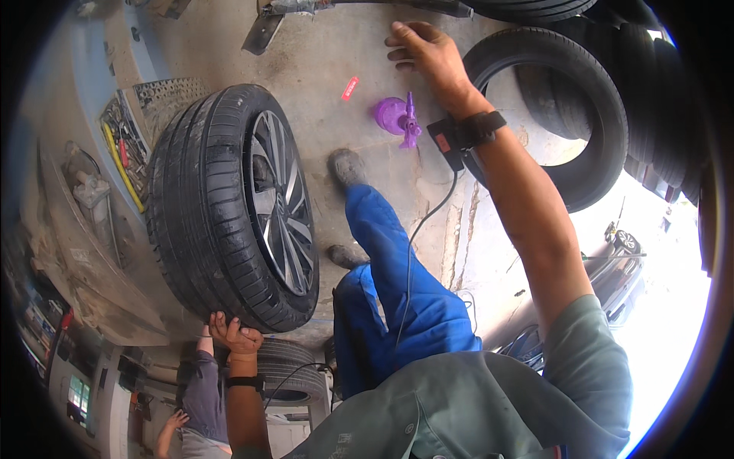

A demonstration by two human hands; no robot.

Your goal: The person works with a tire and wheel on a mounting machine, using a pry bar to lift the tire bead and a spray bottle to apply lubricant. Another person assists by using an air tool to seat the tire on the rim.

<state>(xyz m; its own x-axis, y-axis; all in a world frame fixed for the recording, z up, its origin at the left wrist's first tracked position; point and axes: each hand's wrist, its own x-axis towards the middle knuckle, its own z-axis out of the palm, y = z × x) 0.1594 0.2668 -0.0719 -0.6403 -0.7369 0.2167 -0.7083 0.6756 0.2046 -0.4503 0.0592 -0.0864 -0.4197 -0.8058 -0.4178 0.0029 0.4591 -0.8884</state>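
A car wheel (218, 206), a black tyre on a multi-spoke silver and black rim (280, 203), stands to the left of my legs. My left hand (235, 334) holds the tyre's near edge, its fingers pressed on the tread. What the wheel rests on is hidden behind it. My right hand (424, 50) is stretched out ahead over the floor, with its fingers apart and nothing in them. Below it on the floor is a purple spray bottle (391, 115), nearest to that hand. A small red tag (350, 88) lies to the left of the bottle.
At the right, a loose tyre (608, 126) lies by several stacked tyres (642, 84). Tools fill a tray (122, 157) on the machine at the left. Behind the wheel stands another person (205, 394). A cable (428, 218) hangs from my right wrist.
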